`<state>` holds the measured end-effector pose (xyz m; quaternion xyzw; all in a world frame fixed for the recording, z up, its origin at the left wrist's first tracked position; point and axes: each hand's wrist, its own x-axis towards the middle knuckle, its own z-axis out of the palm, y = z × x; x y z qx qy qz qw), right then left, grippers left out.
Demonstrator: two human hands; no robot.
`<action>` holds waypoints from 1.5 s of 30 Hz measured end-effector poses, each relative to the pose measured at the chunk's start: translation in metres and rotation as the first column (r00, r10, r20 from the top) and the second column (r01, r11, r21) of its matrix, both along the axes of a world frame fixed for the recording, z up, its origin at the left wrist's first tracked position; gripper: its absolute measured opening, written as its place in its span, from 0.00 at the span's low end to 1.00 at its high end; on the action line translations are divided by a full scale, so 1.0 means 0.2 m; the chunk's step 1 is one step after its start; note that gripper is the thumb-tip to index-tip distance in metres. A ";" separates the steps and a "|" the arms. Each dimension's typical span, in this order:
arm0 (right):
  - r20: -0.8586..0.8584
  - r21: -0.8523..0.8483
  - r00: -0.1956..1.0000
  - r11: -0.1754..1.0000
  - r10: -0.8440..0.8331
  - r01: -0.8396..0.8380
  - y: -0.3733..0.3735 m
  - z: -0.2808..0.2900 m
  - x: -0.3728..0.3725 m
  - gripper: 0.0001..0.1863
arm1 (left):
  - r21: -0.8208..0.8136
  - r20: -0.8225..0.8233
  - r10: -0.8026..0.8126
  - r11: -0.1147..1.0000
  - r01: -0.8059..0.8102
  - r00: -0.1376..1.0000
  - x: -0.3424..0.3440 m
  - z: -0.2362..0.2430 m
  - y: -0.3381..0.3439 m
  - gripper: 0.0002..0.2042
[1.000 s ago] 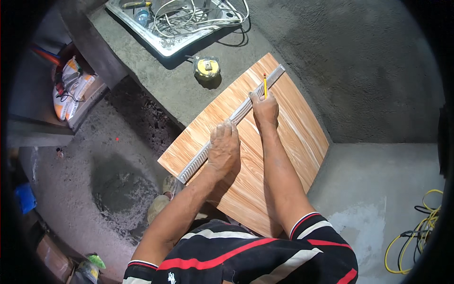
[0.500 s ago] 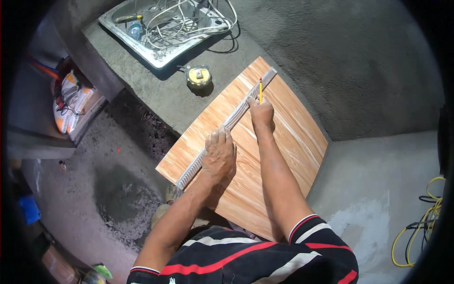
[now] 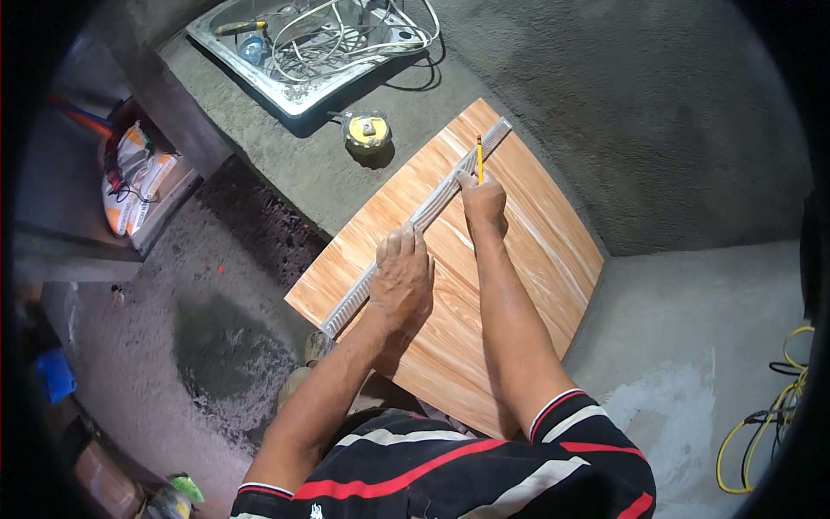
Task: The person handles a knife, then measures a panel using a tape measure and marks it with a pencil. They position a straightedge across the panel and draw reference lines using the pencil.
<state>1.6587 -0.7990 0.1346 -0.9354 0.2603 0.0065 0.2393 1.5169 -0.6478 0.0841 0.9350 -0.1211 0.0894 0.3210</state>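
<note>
A wood-patterned tile [image 3: 545,233] lies tilted before me, with a ribbed grey metal straightedge [image 3: 347,304] running diagonally across it. My left hand [image 3: 403,275] presses on the straightedge at its nearer half, thumb hidden and fingers laid over the strip. Further up, my right hand [image 3: 484,204] is closed around a yellow pencil [image 3: 480,156], whose eraser end points away from me. The right hand rests against the strip's edge; the pencil's tip is hidden under it. A yellow tape measure [image 3: 367,131] sits on the grey ledge beyond the tile.
A sink basin [image 3: 298,105] holding tangled white cable [image 3: 341,60] and a yellow-handled tool [image 3: 240,28] stands at the far left. Yellow and black cable [image 3: 748,424] hangs at the right. A white-and-orange sack [image 3: 138,186] leans at left. Rough grey walls [image 3: 674,130] border the ledge.
The view has shifted slightly. My left hand stays on the straightedge, and my right hand with the pencil keeps nearly the same place along it.
</note>
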 end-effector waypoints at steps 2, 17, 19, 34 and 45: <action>0.008 -0.018 1.000 1.000 0.005 -0.005 -0.01 -0.03 0.02 0.24 | 0.001 0.016 0.023 1.000 -0.023 1.000 0.00 -0.01 -0.01 0.27; 0.044 0.929 0.894 0.347 -0.446 0.128 -0.26 -0.14 -0.05 0.27 | 0.069 -0.021 0.021 0.997 -0.019 1.000 -0.01 -0.05 0.00 0.30; 0.125 0.970 0.897 0.243 -0.425 -0.020 -0.20 -0.02 -0.13 0.25 | 0.016 0.095 0.081 0.996 -0.083 0.992 -0.03 -0.07 -0.07 0.29; 0.276 0.792 0.749 0.299 0.603 -0.533 0.44 0.58 -0.47 0.09 | -0.218 -0.007 -0.046 0.975 0.044 0.999 0.03 -0.15 -0.12 0.22; -0.162 0.343 0.344 0.380 0.925 -0.859 0.71 0.23 -0.58 0.32 | 0.023 0.155 0.114 0.993 -0.119 0.981 -0.02 -0.32 -0.15 0.35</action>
